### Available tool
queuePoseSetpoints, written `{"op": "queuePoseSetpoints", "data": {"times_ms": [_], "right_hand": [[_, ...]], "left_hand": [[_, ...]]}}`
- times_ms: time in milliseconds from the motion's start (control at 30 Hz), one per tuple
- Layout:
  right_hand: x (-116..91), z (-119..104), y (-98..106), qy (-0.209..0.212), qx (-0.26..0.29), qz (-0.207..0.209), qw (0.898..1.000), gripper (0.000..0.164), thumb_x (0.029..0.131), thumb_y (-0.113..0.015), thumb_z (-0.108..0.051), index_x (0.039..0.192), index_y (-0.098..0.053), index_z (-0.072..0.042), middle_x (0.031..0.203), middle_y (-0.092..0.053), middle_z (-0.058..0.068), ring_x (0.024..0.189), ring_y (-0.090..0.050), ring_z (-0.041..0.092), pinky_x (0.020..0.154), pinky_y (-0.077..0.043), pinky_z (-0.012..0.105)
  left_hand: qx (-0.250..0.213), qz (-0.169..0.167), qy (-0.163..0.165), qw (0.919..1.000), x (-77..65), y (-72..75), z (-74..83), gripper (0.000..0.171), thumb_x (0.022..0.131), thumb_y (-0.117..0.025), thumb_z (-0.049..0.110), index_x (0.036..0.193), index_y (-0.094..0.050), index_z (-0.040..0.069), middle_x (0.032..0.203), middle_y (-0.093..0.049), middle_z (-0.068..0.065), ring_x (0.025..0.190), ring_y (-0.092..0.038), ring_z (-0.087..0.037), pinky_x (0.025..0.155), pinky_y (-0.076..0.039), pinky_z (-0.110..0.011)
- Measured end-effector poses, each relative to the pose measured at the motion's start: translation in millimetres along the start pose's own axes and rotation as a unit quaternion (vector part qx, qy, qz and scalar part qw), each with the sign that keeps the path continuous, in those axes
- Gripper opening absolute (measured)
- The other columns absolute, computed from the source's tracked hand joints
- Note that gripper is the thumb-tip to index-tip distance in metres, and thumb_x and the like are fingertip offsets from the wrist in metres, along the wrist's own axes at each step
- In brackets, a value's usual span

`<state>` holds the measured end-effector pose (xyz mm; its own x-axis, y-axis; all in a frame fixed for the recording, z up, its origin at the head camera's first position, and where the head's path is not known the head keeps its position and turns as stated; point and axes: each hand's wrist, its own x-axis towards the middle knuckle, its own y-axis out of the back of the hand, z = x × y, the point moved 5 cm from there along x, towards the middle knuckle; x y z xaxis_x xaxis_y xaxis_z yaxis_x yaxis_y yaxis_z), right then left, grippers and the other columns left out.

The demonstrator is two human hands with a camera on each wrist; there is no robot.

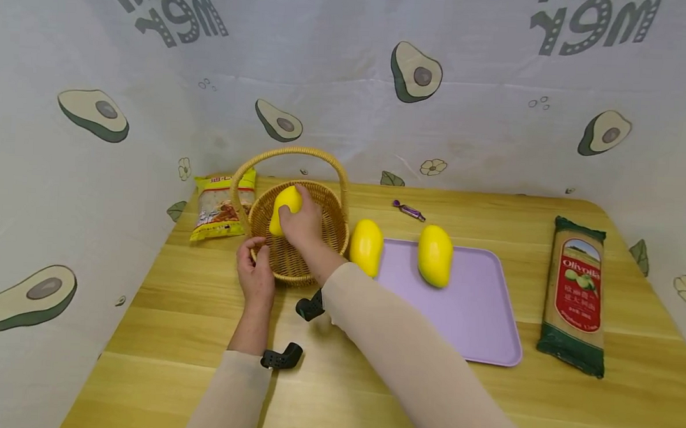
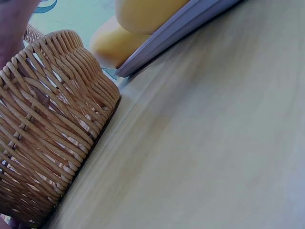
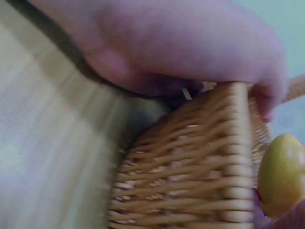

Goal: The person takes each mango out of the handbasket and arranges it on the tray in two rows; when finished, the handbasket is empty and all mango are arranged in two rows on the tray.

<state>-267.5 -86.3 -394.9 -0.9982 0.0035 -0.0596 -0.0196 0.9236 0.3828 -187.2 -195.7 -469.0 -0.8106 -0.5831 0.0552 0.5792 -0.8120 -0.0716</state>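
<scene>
My right hand [image 1: 307,224] holds a yellow mango [image 1: 284,204] inside the wicker basket [image 1: 291,266], fingers and thumb around its sides. The right wrist view shows that mango [image 3: 283,174] beyond the basket's rim. On the near left side, my left hand [image 1: 255,277] grips the rim, with fingers hooked over the edge. Two more mangoes lie to the right: one mango [image 1: 367,247] at the tray's left edge, another mango [image 1: 435,256] on the lilac tray [image 1: 476,315]. The woven wall [image 2: 52,119] fills the left of the left wrist view.
Behind the basket's left side lies a yellow snack bag [image 1: 217,208]. A purple-wrapped candy [image 1: 409,210] sits at the back of the wooden table [image 1: 335,392]. An Olivoila pasta packet [image 1: 575,297] lies at the right. An avocado-print curtain [image 1: 337,80] encloses the table's back and sides.
</scene>
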Motion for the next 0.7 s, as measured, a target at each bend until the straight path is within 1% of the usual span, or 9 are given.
{"op": "queuePoseSetpoints", "data": {"times_ms": [67,133,233,300,400,500,600,700], "right_hand": [[-1,-5,4,-0.004,0.016,-0.008,1.0,0.056,0.102,-0.053,-0.022,0.156,-0.041,-0.021,0.143,-0.056,0.018,0.111,-0.059,0.03,0.092,-0.053,0.041],[-2,-10,7,-0.013,0.043,-0.022,0.999,0.053,0.104,-0.049,-0.025,0.157,-0.041,-0.023,0.142,-0.057,0.017,0.098,-0.061,0.026,0.082,-0.053,0.036],[-4,-16,10,-0.03,0.089,-0.043,0.995,0.05,0.106,-0.045,-0.029,0.156,-0.042,-0.024,0.137,-0.059,0.016,0.083,-0.056,0.02,0.069,-0.048,0.031],[-7,-20,13,-0.034,0.109,-0.052,0.992,0.049,0.106,-0.046,-0.033,0.154,-0.042,-0.025,0.131,-0.06,0.017,0.08,-0.055,0.017,0.067,-0.046,0.029],[-11,-26,17,-0.028,0.11,-0.061,0.992,0.052,0.103,-0.056,-0.039,0.151,-0.044,-0.024,0.127,-0.06,0.016,0.083,-0.058,0.018,0.069,-0.048,0.028],[-16,-32,20,-0.014,0.099,-0.079,0.992,0.064,0.094,-0.072,-0.04,0.149,-0.044,-0.023,0.129,-0.059,0.015,0.095,-0.062,0.022,0.075,-0.053,0.03],[-25,-36,25,-0.001,0.073,-0.112,0.991,0.074,0.087,-0.081,-0.034,0.149,-0.042,-0.023,0.131,-0.058,0.016,0.101,-0.063,0.027,0.076,-0.055,0.035],[-34,-39,30,0.015,0.023,-0.148,0.989,0.08,0.083,-0.085,-0.03,0.15,-0.041,-0.024,0.132,-0.058,0.014,0.103,-0.061,0.027,0.077,-0.054,0.035]], "left_hand": [[-0.001,0.001,0.001,1.0,0.0,-0.1,0.2,0.025,0.1,-0.053,0.01,0.12,-0.059,-0.004,0.135,-0.051,-0.012,0.137,-0.042,-0.021,0.113,-0.03,-0.041],[0.001,0.002,0.001,1.0,-0.3,-0.1,0.7,0.024,0.1,-0.053,0.009,0.119,-0.059,-0.004,0.136,-0.051,-0.012,0.137,-0.042,-0.021,0.113,-0.03,-0.041],[0.003,0.002,0.0,1.0,-1.7,-0.2,1.9,0.024,0.099,-0.053,0.009,0.119,-0.059,-0.004,0.135,-0.051,-0.012,0.136,-0.043,-0.021,0.113,-0.031,-0.04],[0.004,0.001,-0.001,1.0,-2.4,0.0,2.1,0.023,0.1,-0.053,0.009,0.118,-0.059,-0.004,0.136,-0.051,-0.012,0.137,-0.042,-0.021,0.112,-0.031,-0.04],[0.003,0.004,-0.002,1.0,-1.9,0.7,0.8,0.022,0.099,-0.053,0.008,0.117,-0.059,-0.004,0.134,-0.052,-0.012,0.136,-0.043,-0.02,0.111,-0.031,-0.039],[0.001,0.006,-0.001,1.0,-0.5,1.4,-0.4,0.02,0.098,-0.054,0.007,0.115,-0.06,-0.002,0.133,-0.053,-0.012,0.134,-0.044,-0.019,0.111,-0.031,-0.038],[0.003,0.003,0.0,1.0,-0.2,1.6,-0.5,0.017,0.099,-0.054,0.007,0.113,-0.06,0.001,0.135,-0.053,-0.012,0.135,-0.043,-0.02,0.113,-0.03,-0.04],[0.005,-0.006,0.006,1.0,-1.4,1.0,-0.4,0.014,0.1,-0.053,0.008,0.111,-0.06,0.006,0.139,-0.05,-0.013,0.139,-0.04,-0.022,0.115,-0.029,-0.044]]}}
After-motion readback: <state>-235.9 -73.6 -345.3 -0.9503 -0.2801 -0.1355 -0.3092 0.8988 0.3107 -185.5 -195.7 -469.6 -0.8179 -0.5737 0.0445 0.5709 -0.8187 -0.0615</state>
